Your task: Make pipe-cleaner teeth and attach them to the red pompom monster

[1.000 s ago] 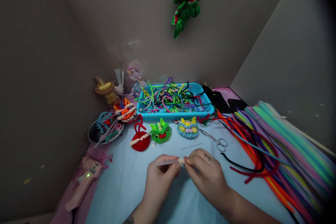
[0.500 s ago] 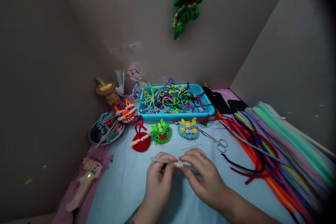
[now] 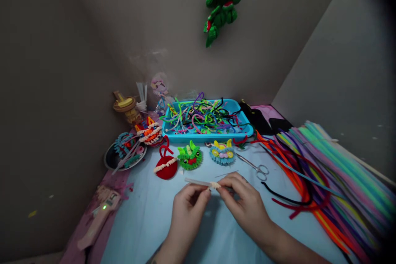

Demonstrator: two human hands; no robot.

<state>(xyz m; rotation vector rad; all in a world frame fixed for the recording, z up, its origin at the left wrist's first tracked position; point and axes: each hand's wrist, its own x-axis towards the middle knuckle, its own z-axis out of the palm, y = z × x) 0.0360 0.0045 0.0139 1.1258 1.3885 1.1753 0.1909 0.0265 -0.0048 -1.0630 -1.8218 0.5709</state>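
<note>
Over the middle of the table, my two hands pinch a translucent glue stick [image 3: 197, 182] with a short cream pipe cleaner coil [image 3: 214, 185] wound round it. My left hand [image 3: 189, 207] is closed with thumb and forefinger at the stick, just left of the coil. Thumb and fingers of my right hand [image 3: 243, 198] close on the coil's right end and the stick, whose right end they partly hide. Beyond lie a green pipe cleaner dragon head [image 3: 190, 157], a blue and yellow one [image 3: 222, 153] and a red rounded piece [image 3: 167, 168] with a cream twisted strip.
Scissors [image 3: 255, 167] lie right of the blue head. A blue tray [image 3: 207, 137] of pipe cleaner scraps stands behind. Long pipe cleaners [image 3: 334, 169] cover the right side. At left are a metal bowl [image 3: 108, 164] and a pink glue gun [image 3: 100, 218] with a green light.
Both hands have shifted slightly up. The glue stick and coil have moved a little right and up, and my left fingers now sit lower, showing more of the stick.
</note>
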